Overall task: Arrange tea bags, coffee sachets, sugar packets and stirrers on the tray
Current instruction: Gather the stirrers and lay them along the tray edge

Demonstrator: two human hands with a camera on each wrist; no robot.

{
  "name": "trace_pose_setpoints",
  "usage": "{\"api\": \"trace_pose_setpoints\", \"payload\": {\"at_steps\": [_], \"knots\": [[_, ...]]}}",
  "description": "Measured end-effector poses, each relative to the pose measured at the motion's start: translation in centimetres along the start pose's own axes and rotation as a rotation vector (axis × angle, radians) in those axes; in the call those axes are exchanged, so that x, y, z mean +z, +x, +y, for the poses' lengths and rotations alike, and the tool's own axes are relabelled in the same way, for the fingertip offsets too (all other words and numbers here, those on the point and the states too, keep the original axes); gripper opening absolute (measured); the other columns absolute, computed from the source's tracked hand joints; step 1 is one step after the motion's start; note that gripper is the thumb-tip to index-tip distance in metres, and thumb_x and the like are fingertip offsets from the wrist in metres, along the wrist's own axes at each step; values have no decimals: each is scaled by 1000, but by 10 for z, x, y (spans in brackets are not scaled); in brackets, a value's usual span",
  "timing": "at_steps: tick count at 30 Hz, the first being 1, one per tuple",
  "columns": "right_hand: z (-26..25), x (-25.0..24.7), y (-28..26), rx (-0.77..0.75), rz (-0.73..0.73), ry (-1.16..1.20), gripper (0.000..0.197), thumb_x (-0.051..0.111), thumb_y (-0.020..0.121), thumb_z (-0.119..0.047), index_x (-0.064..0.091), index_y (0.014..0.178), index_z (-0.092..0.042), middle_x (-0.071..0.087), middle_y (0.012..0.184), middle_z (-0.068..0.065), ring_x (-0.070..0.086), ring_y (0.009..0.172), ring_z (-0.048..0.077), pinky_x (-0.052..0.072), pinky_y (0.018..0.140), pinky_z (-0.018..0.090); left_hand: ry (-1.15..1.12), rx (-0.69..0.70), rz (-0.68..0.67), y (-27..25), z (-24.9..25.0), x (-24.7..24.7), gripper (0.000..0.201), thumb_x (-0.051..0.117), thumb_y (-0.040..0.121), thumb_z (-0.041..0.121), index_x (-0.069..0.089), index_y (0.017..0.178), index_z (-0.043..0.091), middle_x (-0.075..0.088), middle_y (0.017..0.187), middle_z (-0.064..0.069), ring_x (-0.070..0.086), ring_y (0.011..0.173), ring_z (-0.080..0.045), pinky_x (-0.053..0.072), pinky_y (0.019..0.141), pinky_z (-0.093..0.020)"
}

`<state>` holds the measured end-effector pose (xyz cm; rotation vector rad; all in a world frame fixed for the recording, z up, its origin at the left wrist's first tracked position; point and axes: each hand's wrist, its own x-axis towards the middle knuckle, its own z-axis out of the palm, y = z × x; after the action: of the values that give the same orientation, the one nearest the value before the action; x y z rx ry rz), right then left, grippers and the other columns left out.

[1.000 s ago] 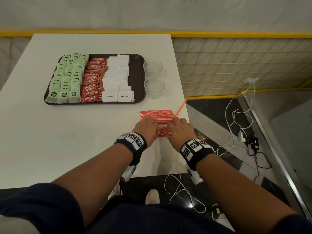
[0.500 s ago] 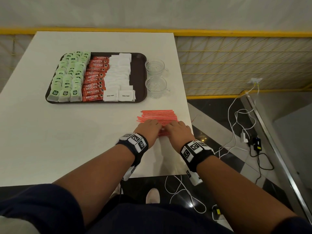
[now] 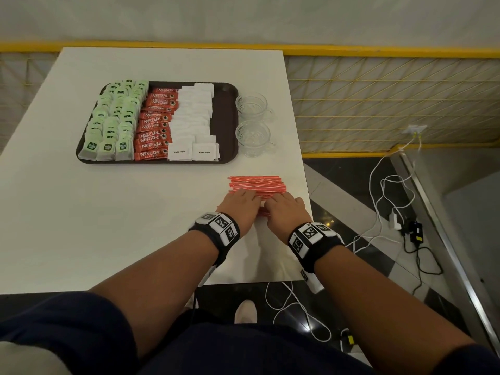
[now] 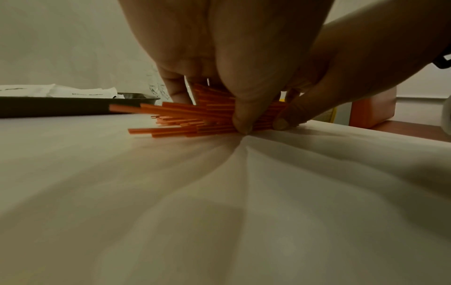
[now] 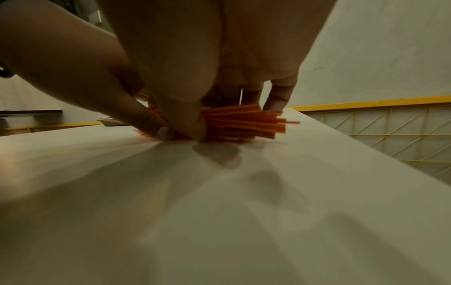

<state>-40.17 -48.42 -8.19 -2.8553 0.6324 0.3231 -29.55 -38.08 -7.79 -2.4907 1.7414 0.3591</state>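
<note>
A pile of orange-red stirrers (image 3: pixel 257 184) lies on the white table near its right edge, in front of the tray. My left hand (image 3: pixel 239 204) and right hand (image 3: pixel 284 209) sit side by side on the pile's near half. In the left wrist view the left hand (image 4: pixel 212 108) curls round the stirrers (image 4: pixel 185 113), thumb on the near side, fingers behind. The right hand (image 5: pixel 234 113) grips the stirrers (image 5: pixel 244 123) the same way. The dark tray (image 3: pixel 228 125) holds rows of green tea bags (image 3: pixel 113 123), red coffee sachets (image 3: pixel 155 125) and white sugar packets (image 3: pixel 193 123).
Two glass cups (image 3: pixel 251 105) (image 3: pixel 253 136) stand just right of the tray, beyond the stirrers. The tray's right strip is bare. The table's right edge (image 3: pixel 304 185) runs close beside the pile, with floor and cables below.
One stirrer that stuck out to the right a second ago now lies in the pile. Both hands have drawn closer together, and the pile looks tighter.
</note>
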Motion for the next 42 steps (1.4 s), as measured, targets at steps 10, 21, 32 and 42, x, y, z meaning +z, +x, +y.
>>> {"api": "trace_pose_setpoints", "payload": {"at_steps": [10, 21, 32, 42], "knots": [[-5, 1, 3, 25, -16, 69, 28, 51, 89, -20, 54, 116, -17, 55, 123, 5, 47, 117, 27, 38, 95, 42, -6, 15, -36, 0, 3, 2, 29, 40, 97, 12, 47, 124, 10, 50, 130, -10, 45, 121, -29, 40, 93, -38], [-10, 1, 7, 61, -75, 86, 35, 56, 88, -19, 51, 121, -12, 55, 125, 9, 50, 116, 28, 42, 92, 38, 54, 89, -73, 3, -4, 0, 29, 38, 98, 11, 47, 125, 8, 49, 131, -11, 46, 120, -30, 41, 96, -39], [-10, 2, 9, 52, -79, 89, 28, 55, 90, -22, 54, 116, -12, 56, 122, 8, 51, 112, 27, 43, 90, 38, 91, 85, -53, -1, -3, 3, 29, 36, 98, 11, 47, 124, 8, 48, 129, -11, 44, 117, -29, 43, 91, -38], [-9, 4, 7, -8, -90, 30, 25, 44, 92, -23, 55, 114, -16, 60, 118, 6, 55, 108, 26, 40, 89, 40, 57, 101, -62, -8, -3, 4, 30, 36, 98, 14, 46, 126, 8, 50, 128, -12, 47, 114, -30, 40, 87, -38]]}}
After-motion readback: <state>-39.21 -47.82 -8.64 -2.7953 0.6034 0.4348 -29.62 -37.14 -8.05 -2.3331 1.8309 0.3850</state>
